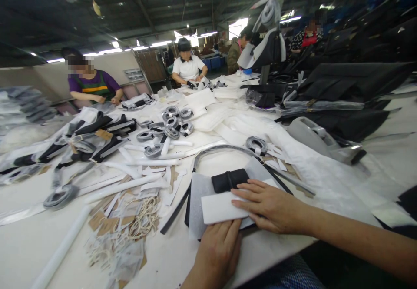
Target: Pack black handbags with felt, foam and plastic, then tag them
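A black handbag lies flat on the table in front of me, with translucent tissue over it and a strap looped above. A black folded piece with a band rests on the tissue. Below it is a white rectangular foam sheet. My right hand lies across the sheet's right part, fingers stretched out and flat. My left hand is at the sheet's lower edge, its fingers extended close together over the bag's near side; its thumb is hidden.
Tags with cream strings and white tubes lie left of the bag. Wrapped strap coils are farther back. Black bags are piled at right, near a post. Several people work across the table.
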A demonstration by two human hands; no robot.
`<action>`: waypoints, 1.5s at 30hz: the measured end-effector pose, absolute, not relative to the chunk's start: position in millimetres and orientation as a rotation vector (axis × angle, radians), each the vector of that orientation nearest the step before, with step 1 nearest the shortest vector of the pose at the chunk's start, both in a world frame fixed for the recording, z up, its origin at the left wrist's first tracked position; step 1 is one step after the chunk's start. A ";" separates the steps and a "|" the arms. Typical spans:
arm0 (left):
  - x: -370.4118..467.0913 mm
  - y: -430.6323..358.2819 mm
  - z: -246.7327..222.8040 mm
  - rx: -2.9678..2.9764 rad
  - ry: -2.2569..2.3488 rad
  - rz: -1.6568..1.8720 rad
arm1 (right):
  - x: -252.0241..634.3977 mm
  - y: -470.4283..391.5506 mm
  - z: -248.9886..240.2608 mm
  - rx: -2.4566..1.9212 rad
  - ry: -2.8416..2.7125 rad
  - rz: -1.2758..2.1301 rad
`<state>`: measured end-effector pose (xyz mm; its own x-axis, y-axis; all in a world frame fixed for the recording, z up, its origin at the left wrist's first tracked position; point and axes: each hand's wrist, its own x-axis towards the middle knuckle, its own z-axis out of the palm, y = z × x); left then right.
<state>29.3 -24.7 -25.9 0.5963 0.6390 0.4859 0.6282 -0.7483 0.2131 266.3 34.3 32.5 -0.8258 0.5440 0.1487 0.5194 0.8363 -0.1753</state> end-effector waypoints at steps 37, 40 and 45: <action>54.5 -11.7 -29.1 2.861 1.323 0.698 | 255.8 99.6 61.3 -1.164 -2.433 0.582; 56.9 -9.5 -32.2 2.867 1.333 0.766 | 191.3 127.0 84.5 -0.871 -2.511 0.429; 61.0 -7.3 -42.8 2.893 1.398 0.878 | 41.2 168.5 75.6 -0.599 -2.844 0.454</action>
